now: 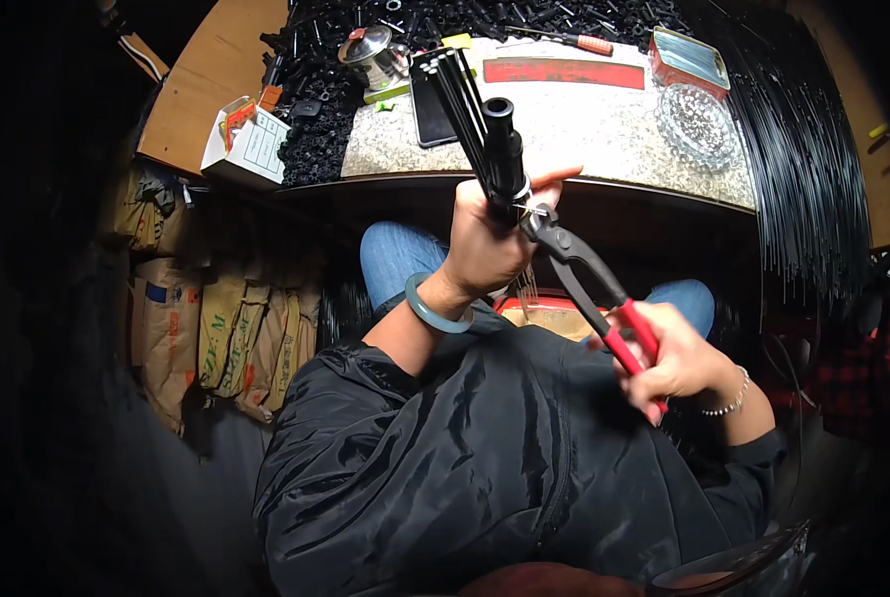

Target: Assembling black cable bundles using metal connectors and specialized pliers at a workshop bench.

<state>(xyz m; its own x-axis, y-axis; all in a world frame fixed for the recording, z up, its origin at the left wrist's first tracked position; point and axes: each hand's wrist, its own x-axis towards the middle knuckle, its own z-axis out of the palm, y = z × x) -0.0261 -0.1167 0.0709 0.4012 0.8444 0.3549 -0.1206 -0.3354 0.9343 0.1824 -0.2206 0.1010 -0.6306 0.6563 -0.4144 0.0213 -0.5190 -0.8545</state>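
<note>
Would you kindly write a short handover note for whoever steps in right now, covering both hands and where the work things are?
Left hand: closed around a bundle of thin black rods with a black tube, held upright above the lap.
Right hand: gripping the red handles of the pincers; their dark head sits at a small metal ring at the tube's base, just above the left hand.
Nearby: a stone-topped bench with a phone, a glass dish, a red tin, and many loose black parts behind.
Done: the pincers are placed on the ring.
Left: whether the ring is fully closed cannot be told.
</note>
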